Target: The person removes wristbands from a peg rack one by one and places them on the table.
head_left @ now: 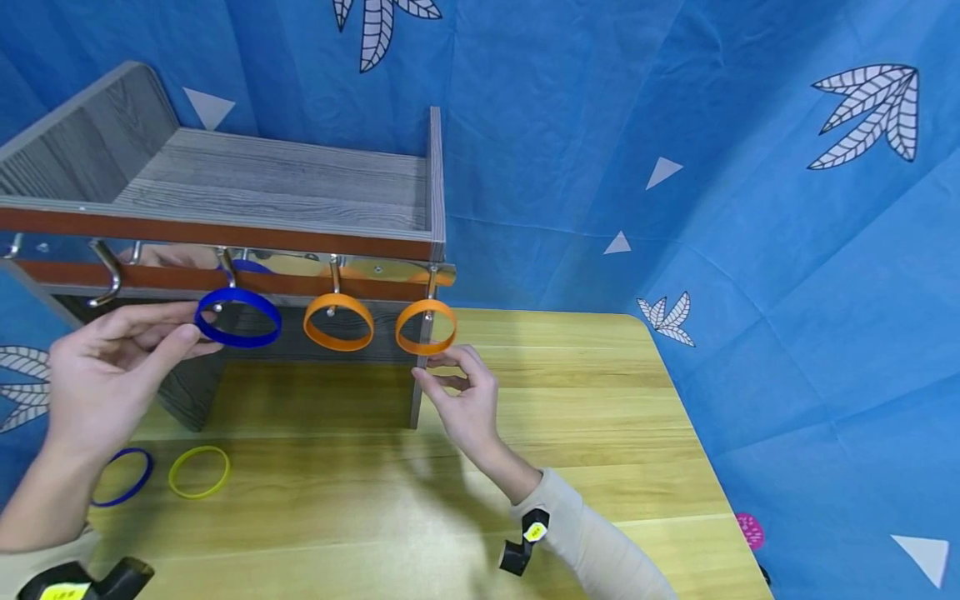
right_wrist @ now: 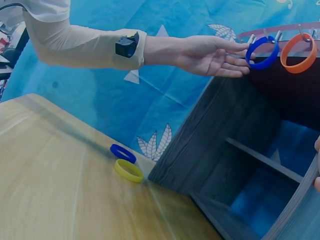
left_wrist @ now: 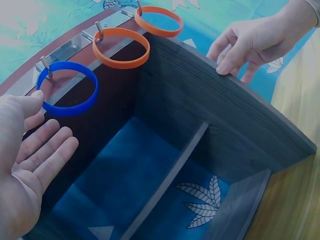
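A blue wristband (head_left: 238, 340) hangs on a metal hook of the shelf's front rail. My left hand (head_left: 112, 358) pinches its left edge between thumb and index finger; in the left wrist view the other fingers of the left hand (left_wrist: 40, 155) stretch out below the band. Two orange wristbands (head_left: 339, 343) hang on hooks to the right. My right hand (head_left: 465, 396) grips the front edge of the grey shelf's right side panel (head_left: 417, 400), just below the rightmost orange band (head_left: 426, 348). In the left wrist view, the right thumb lies on that panel's edge.
A second blue band (head_left: 142, 479) and a yellow band (head_left: 198, 495) lie on the wooden table (head_left: 570, 400) at the left. A bare hook (head_left: 108, 275) sticks out left of the hung bands. Blue patterned cloth (head_left: 555, 125) hangs behind and at the right.
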`<state>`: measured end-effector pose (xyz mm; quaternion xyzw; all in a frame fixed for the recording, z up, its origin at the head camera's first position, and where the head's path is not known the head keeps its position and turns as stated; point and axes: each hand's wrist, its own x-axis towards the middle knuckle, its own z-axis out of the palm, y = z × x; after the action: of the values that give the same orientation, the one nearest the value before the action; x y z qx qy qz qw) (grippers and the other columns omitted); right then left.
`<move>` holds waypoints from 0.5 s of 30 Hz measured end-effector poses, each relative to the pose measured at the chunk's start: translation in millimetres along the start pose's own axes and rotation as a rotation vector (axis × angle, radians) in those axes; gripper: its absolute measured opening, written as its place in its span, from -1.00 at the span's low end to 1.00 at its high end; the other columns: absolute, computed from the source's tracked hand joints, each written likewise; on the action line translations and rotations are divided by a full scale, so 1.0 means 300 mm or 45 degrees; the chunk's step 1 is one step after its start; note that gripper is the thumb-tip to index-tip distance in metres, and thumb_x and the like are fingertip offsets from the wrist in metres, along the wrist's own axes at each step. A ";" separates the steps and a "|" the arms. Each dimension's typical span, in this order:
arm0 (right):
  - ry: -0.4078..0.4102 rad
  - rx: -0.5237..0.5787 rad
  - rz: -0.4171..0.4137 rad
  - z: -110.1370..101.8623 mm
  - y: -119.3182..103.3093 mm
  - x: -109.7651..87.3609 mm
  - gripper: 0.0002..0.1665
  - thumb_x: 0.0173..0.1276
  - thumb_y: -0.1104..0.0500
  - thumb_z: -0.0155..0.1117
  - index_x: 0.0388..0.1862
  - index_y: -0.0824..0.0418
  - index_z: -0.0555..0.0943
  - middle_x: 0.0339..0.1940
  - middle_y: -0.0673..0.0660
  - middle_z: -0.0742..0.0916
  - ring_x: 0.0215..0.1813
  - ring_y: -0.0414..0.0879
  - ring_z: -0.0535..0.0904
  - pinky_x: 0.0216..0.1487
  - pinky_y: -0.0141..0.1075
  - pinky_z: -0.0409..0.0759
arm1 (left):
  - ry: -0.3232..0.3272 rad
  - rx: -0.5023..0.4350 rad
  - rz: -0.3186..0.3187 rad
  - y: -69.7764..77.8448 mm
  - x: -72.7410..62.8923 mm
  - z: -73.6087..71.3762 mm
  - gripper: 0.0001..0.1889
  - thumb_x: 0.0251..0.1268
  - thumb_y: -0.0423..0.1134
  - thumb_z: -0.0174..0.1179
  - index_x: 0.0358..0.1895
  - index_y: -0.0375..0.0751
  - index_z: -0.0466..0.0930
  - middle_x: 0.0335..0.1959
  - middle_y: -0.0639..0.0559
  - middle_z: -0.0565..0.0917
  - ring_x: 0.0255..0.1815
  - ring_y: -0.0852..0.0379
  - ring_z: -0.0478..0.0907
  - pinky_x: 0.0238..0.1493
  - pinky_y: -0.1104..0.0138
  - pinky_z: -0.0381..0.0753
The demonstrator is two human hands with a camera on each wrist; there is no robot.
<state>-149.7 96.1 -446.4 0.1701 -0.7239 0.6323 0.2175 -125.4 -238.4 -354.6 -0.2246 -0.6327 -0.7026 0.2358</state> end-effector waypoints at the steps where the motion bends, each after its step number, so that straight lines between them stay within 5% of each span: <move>1: 0.002 0.002 0.000 -0.001 0.000 0.000 -0.70 0.28 0.39 0.55 -0.01 0.31 0.75 -0.14 0.30 0.76 -0.05 -0.20 0.74 -0.14 -0.22 0.92 | 0.002 -0.010 0.001 0.002 0.000 0.003 -0.75 0.37 -0.77 0.09 0.07 -0.86 0.53 -0.05 -0.03 0.87 -0.18 0.21 0.85 -0.10 0.45 0.86; 7: 0.003 0.006 -0.001 -0.002 -0.001 -0.001 -0.71 0.28 0.39 0.55 -0.01 0.32 0.75 -0.14 0.31 0.75 -0.06 -0.21 0.74 -0.14 -0.21 0.92 | -0.004 -0.037 0.019 0.004 0.006 0.015 -0.75 0.36 -0.77 0.10 0.06 -0.88 0.53 -0.08 -0.06 0.87 -0.15 0.20 0.86 -0.11 0.45 0.86; 15: 0.000 0.008 -0.008 -0.001 -0.001 -0.001 -0.70 0.28 0.39 0.55 0.00 0.31 0.75 -0.14 0.31 0.76 -0.05 -0.25 0.74 -0.13 -0.20 0.92 | 0.027 0.112 0.009 0.012 0.013 0.023 -0.75 0.38 -0.73 0.13 0.06 -0.88 0.53 -0.12 0.12 0.87 -0.19 0.32 0.84 -0.15 0.51 0.84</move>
<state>-149.3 96.4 -446.2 0.1731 -0.7212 0.6339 0.2191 -125.9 -232.0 -348.7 -0.2089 -0.6596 -0.6756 0.2545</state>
